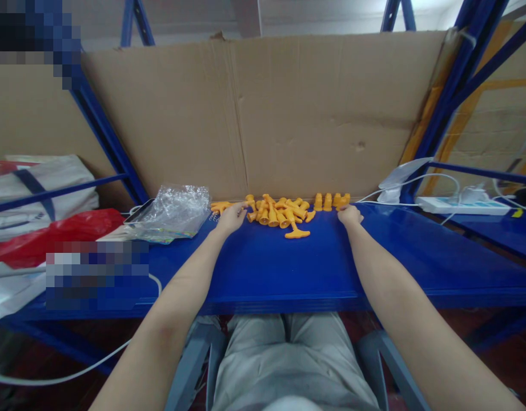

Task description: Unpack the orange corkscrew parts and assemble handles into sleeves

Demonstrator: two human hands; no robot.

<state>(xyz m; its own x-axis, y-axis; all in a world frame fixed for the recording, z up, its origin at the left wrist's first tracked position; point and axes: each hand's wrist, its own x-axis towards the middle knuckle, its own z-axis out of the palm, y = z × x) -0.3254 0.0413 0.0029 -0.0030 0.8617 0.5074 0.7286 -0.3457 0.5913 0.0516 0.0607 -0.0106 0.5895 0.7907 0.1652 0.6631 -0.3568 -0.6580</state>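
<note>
"What do you have on the far left?"

"From my feed, a clear plastic bag (172, 212), then orange T-handles (220, 206) with metal coils (215, 216), bunched beside the left hand (232, 218), probably to be within easy reach. That hand is loosely curled; I can't tell if it grips anything."

"And the middle?"

"A heap of orange pieces (272, 218) on the table (284, 268), with one T-handle (297, 233) in front. I'd say they're massed there so either hand can reach. Further right, a row of orange pieces (328, 201) stands upright, perhaps to keep them apart from the heap."

"Right hand (350, 216)?"

"Fingers bent in at the row's right end, close to the last piece; I can't confirm a hold."

"Arms?"

"Left slants forward and inward; right mirrors it. I see both nearly straight, knuckles up."
</note>
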